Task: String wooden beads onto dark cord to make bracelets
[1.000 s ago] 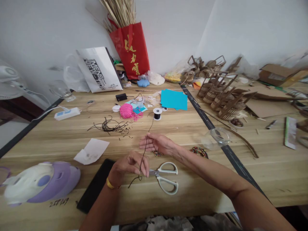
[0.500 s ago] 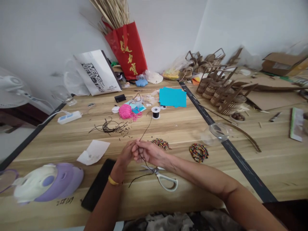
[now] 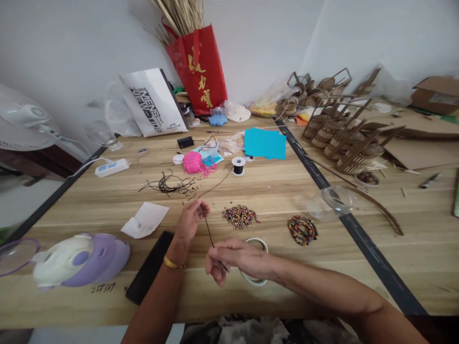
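Observation:
Between my two hands a thin black cord (image 3: 208,226) is pulled straight. My left hand (image 3: 191,217) pinches it at the far end, where it runs on in a loose line to a white spool (image 3: 238,166) of black cord. Closer to me, my right hand (image 3: 229,258) has its fingers closed on the cord, and a short tail shows below them. White-handled scissors (image 3: 264,244) lie under my right hand and wrist, which hide the blades. Beyond that hand is a pile of small multicoloured beads (image 3: 240,217). A coiled bead string (image 3: 303,230) lies to the right.
Black cord pieces (image 3: 167,182), pink yarn (image 3: 192,163) and blue sheets (image 3: 265,144) lie farther back. A black phone-like slab (image 3: 148,270), white paper (image 3: 145,220) and a purple-white device (image 3: 84,260) are at left. Small woven baskets (image 3: 340,138) and a clear container (image 3: 335,200) stand at right.
My hands were together and have moved apart. My right hand came toward me along the cord, over the scissors, stretching the cord between the hands. The view shifted slightly.

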`<state>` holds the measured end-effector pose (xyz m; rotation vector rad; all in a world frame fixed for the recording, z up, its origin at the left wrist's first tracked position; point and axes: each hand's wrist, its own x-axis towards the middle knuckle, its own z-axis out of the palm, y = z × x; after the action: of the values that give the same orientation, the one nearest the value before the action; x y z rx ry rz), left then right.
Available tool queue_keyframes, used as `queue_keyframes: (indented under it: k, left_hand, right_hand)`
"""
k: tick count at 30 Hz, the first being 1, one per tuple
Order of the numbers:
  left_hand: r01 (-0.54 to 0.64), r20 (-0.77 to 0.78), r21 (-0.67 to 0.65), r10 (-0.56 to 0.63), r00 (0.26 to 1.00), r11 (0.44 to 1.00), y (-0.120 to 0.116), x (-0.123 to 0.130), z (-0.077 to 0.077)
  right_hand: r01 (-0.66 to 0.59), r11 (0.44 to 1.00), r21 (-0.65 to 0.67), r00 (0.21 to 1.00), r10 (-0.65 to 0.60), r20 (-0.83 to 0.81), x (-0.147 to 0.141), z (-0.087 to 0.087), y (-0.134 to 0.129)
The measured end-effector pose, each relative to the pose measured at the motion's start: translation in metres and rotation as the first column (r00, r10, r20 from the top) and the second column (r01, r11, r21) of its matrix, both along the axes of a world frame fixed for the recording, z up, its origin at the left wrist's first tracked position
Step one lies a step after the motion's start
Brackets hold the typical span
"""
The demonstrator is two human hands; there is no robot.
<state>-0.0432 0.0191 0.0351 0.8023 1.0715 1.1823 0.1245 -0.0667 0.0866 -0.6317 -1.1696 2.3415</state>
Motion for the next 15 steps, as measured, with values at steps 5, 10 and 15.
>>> queue_keyframes:
  k: [5, 10, 15]
  left_hand:
    - [-0.078, -0.286, 0.091, 0.101, 0.953, 0.993, 0.005, -0.009, -0.009]
    - [0.038, -0.727, 0.18, 0.107, 0.679, 0.983, 0.009, -0.017, -0.012]
    - [0.131, -0.988, 0.122, 0.108, 0.113, 0.984, 0.005, -0.02, -0.012]
  right_hand:
    - [-0.226, 0.935, 0.275, 0.967, 0.181, 0.182, 0.034, 0.024, -0.007]
    - [-0.303, 0.762, 0.572, 0.923, 0.085, 0.375, 0.064, 0.034, -0.003]
    - [-0.312, 0.646, 0.697, 0.829, -0.172, 0.531, 0.085, 0.038, 0.004]
